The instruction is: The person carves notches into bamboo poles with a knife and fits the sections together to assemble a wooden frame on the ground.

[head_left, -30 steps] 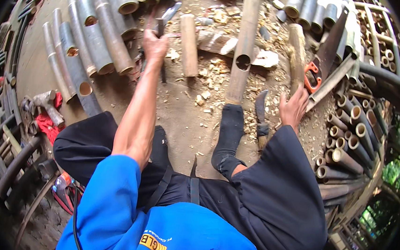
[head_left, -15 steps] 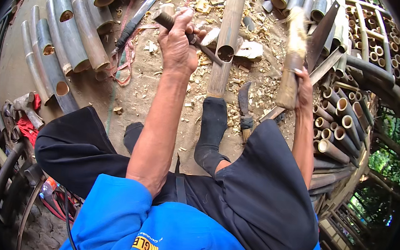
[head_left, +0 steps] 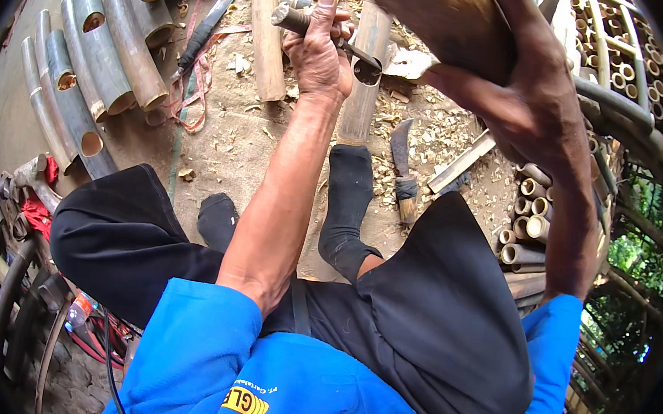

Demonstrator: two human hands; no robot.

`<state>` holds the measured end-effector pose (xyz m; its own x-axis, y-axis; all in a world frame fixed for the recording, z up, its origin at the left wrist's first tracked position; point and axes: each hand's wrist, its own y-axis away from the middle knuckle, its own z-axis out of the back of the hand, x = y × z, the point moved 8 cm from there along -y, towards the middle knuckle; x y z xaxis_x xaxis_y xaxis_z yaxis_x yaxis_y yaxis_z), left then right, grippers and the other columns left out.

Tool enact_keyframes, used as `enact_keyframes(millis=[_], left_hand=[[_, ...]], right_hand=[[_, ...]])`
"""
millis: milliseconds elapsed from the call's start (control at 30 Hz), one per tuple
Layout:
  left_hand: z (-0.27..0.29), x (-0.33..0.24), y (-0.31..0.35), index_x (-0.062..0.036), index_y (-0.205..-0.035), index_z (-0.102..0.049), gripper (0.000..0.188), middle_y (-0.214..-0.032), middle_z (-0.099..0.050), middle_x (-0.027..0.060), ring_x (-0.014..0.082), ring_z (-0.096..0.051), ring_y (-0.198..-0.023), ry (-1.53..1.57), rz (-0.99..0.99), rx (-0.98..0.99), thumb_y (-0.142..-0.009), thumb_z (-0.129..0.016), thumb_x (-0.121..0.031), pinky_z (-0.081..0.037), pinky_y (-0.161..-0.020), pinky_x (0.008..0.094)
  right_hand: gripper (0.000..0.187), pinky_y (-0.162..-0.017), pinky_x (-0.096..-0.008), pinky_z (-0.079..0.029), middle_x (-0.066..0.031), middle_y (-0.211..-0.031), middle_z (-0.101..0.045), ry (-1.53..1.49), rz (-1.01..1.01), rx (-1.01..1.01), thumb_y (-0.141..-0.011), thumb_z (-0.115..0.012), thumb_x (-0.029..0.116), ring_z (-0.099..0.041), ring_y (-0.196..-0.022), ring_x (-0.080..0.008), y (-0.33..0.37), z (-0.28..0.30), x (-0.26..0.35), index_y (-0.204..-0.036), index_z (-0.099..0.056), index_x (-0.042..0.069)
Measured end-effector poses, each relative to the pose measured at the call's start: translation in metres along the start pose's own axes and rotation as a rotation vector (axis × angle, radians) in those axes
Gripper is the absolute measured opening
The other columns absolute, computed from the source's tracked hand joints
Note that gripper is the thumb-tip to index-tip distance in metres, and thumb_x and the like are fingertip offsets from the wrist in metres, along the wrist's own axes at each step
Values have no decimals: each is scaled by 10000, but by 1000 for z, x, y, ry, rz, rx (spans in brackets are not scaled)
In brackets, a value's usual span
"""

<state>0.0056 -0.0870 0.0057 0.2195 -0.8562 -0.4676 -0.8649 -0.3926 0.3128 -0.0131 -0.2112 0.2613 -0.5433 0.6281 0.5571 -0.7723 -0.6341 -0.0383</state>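
Left hand [head_left: 320, 58] at twelve o'clock, closed round a chisel [head_left: 290, 20], its blade running to the hole [head_left: 367, 73] in a bamboo tube [head_left: 358, 112], also at twelve. Right hand [head_left: 538, 99] at one o'clock grips a wooden billet [head_left: 447, 21], held high. I judge this as chiselling at the hole; next move calls for a steady blade and square blow. I can't make out the blade's tip; billet blurred, cut off at the top edge.

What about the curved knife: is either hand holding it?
No, the curved knife lies on the ground; the left hand grips a chisel and the right hand a wooden club.
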Motion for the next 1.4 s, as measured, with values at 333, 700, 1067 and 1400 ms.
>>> enact_keyframes(millis=[333, 700, 1067, 1400], left_hand=[[-2, 19, 26, -88, -1133, -581, 204, -1070, -664, 13, 107, -616, -893, -141, -100, 234, -973, -706, -65, -511, -819, 273], [-3, 38, 31, -137, -907, -683, 54, -969, -670, -37, 104, -587, -875, -453, -145, 444, -943, -687, -97, -427, -813, 315], [-22, -18, 46, -48, -934, -726, 84, -814, -614, 5, 83, -579, -726, -348, -84, 134, -933, -649, -81, -518, -675, 273], [-31, -8, 49, 8, -861, -749, 212, -727, -633, 21, 91, -540, -673, -459, 0, 379, -931, -676, -178, -446, -662, 259]], right_hand=[[825, -778, -392, -588, -210, -1153, -640, 323, 108, 202, -926, -714, 288, -668, -898, -308, -19, 9, 29, -1601, -288, 81], [900, -900, -452, -552, -205, -1233, -658, 238, 75, -9, -792, -860, 252, -675, -1062, -380, 6, 18, 30, -1547, -402, 84], [896, -980, -477, -529, -247, -1213, -631, 211, -103, 55, -885, -706, 300, -654, -1069, -391, 22, 13, 11, -1632, -229, 169], [971, -1232, -508, -353, -327, -1519, -446, 45, -415, 284, -873, -682, 208, -453, -1424, -425, 19, 3, -13, -1657, -119, 107]])
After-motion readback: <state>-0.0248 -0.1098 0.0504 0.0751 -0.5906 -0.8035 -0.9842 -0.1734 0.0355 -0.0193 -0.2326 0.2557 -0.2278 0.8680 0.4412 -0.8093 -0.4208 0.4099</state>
